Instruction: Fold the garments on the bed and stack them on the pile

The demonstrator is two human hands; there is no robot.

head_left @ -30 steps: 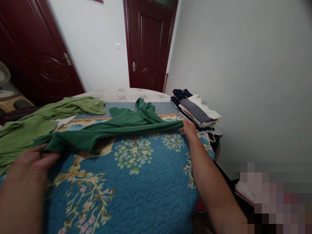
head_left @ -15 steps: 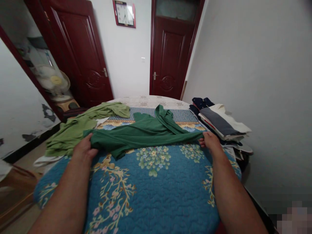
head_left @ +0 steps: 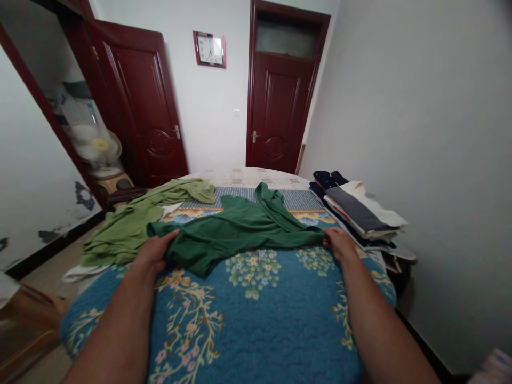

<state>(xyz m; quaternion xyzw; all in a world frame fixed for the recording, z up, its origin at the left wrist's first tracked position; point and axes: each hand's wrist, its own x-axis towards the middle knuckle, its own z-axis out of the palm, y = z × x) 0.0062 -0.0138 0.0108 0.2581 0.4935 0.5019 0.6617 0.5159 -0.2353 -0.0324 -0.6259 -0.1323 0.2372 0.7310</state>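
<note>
A dark green shirt point(head_left: 236, 226) lies crumpled sideways across the blue flowered quilted cover point(head_left: 280, 320). At its left end my left hand point(head_left: 155, 252) is closed on the cloth, thumb on top and the other fingers partly hidden. My right hand point(head_left: 339, 241) pinches the right end near the cover's right side. Between my hands the near edge sags a little, and a folded strip of the shirt stands up at the back. Close beyond my left hand is a heap of light green clothing point(head_left: 120, 229).
A stack of folded clothes point(head_left: 366, 210) stands at the right, against the wall. Behind the shirt are a striped cloth point(head_left: 236, 191) and a pale patterned tablecloth point(head_left: 240, 175). A wooden chair point(head_left: 32, 309) is at the lower left, and a fan point(head_left: 98, 144) stands in the doorway.
My hands have come slightly closer together, and the stretched near edge of the shirt has slackened. The shirt's left part now hangs lower toward me. The camera view has tilted up.
</note>
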